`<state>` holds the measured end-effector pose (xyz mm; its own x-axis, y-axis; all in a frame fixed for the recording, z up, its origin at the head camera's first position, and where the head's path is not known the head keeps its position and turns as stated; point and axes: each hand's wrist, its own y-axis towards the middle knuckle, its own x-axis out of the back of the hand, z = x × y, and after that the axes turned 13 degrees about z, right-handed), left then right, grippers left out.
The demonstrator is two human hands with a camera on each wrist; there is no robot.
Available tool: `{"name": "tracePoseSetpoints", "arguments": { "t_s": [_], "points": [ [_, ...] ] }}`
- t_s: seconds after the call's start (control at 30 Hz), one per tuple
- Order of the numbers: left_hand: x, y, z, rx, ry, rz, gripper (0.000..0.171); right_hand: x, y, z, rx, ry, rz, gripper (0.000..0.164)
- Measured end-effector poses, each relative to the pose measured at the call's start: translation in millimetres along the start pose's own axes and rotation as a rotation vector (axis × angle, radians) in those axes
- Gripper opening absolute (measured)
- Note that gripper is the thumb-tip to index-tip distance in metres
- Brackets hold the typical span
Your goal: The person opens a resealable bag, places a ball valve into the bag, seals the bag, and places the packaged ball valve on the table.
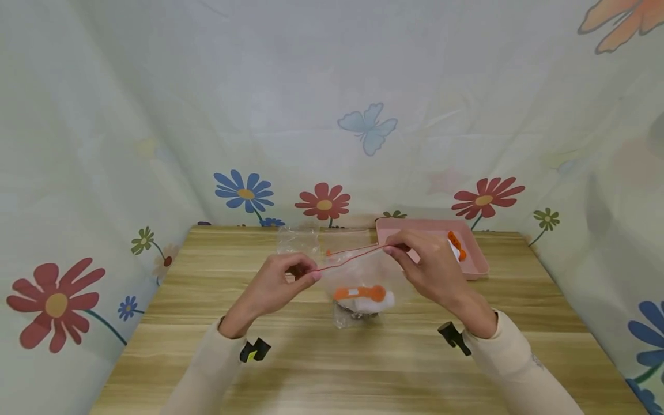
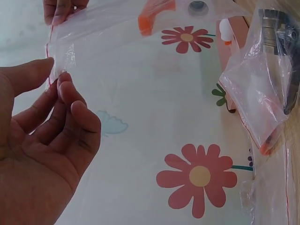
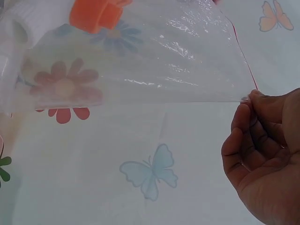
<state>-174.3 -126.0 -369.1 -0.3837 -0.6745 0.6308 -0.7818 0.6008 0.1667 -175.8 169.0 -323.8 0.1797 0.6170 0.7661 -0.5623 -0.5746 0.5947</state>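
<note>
A clear zip-lock bag (image 3: 164, 70) with a red seal line hangs between both hands, its top edge drawn out sideways. My left hand (image 1: 275, 285) pinches the left end of the red line between thumb and fingertips. At the other end, my right hand (image 1: 433, 268) pinches the top corner with thumb and forefinger, the other fingers curled. Low inside the bag lie an orange plastic piece (image 1: 358, 293) and a white part (image 3: 42, 18), their kinds unclear. Below it on the table is another clear bag (image 2: 253, 89) around a metal fitting (image 2: 269, 37).
A pink tray (image 1: 477, 266) holding an orange and white piece (image 1: 456, 246) stands at the back right of the wooden table (image 1: 207, 276). More clear bags (image 1: 298, 237) lie at the table's back edge. A flowered curtain (image 1: 311, 86) surrounds the table.
</note>
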Motion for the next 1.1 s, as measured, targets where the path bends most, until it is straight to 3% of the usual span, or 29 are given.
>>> {"name": "tracePoseSetpoints", "arguments": {
  "t_s": [0.13,0.3,0.43,0.53,0.67,0.87,1.1],
  "points": [
    [0.8,-0.6,0.9,-0.023,-0.009,0.007,0.008,2.4,-0.8,-1.4,0.000,-0.001,0.008,0.021],
    [-0.6,-1.0,0.1,-0.083,0.065,-0.061,0.008,3.0,-0.6,-1.8,0.017,0.005,0.004,0.006],
    [-2.2,-0.4,-0.8,-0.123,0.113,-0.102,0.007,3.0,0.8,-0.9,0.023,0.018,-0.011,0.025],
    [-4.1,1.6,-2.2,-0.147,0.113,-0.094,0.009,2.9,1.5,0.1,0.028,0.030,-0.015,0.031],
    [-7.1,4.6,-4.5,-0.163,0.112,-0.083,0.008,1.8,1.5,1.5,0.033,0.034,-0.014,0.033],
    [-9.6,5.1,-5.6,-0.188,0.111,-0.120,0.008,0.9,3.2,3.3,0.054,0.027,-0.028,0.033],
    [-11.0,7.5,-10.6,-0.168,0.121,-0.112,0.014,-0.5,3.7,5.1,0.047,0.019,-0.029,0.032]
  ]
}}
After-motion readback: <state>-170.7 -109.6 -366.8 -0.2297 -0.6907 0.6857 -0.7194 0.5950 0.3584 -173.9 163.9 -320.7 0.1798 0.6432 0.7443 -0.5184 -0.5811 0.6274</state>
